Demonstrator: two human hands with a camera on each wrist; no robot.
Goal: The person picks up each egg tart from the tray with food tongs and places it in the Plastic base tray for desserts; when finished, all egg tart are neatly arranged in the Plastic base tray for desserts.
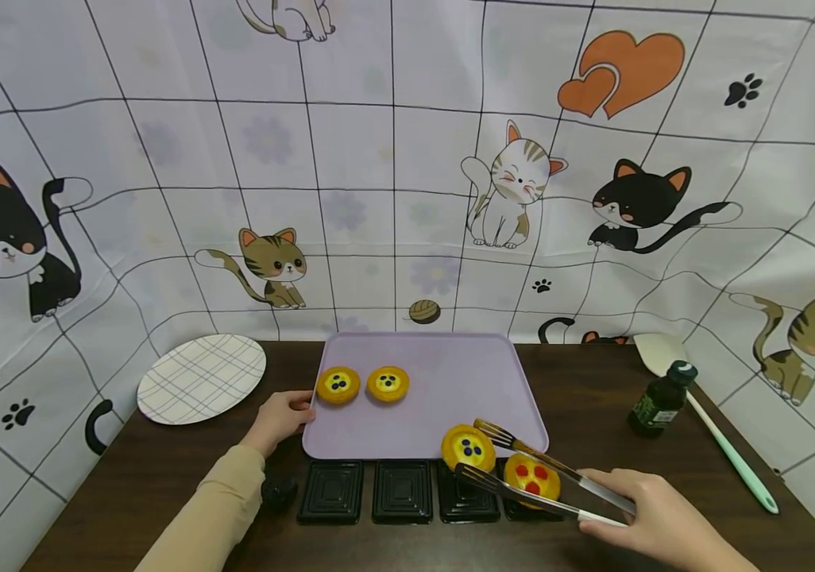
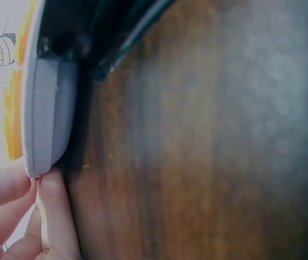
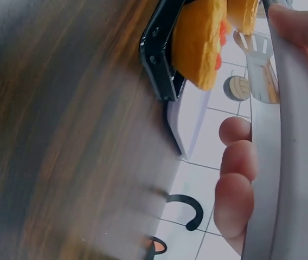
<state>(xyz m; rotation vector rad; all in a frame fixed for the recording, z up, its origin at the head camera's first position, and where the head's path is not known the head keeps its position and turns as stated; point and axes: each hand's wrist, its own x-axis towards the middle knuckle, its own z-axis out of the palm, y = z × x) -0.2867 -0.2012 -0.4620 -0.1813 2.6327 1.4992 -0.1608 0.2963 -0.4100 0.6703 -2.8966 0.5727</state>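
My left hand [image 1: 280,421] pinches the left edge of a lilac tray [image 1: 457,373], thumb and fingertips [image 2: 56,189] at its rim in the left wrist view. Two toy egg tarts [image 1: 338,389] with blue dots sit at the tray's left side. My right hand [image 1: 654,512] grips metal tongs [image 1: 604,492] with fork-like tips. Between those tips is another blue-dotted tart [image 1: 466,451], overlapping the tray's front edge and a black mould. A red-dotted tart [image 1: 532,475] sits in the rightmost mould, under the tongs in the head view.
Black square moulds [image 1: 402,494] stand in a row before the tray, with a small dark object [image 1: 279,492] at their left end. A checked white plate [image 1: 200,381] is at the back left. At right are a dark green bottle [image 1: 656,405] and a mint-handled spatula [image 1: 736,465].
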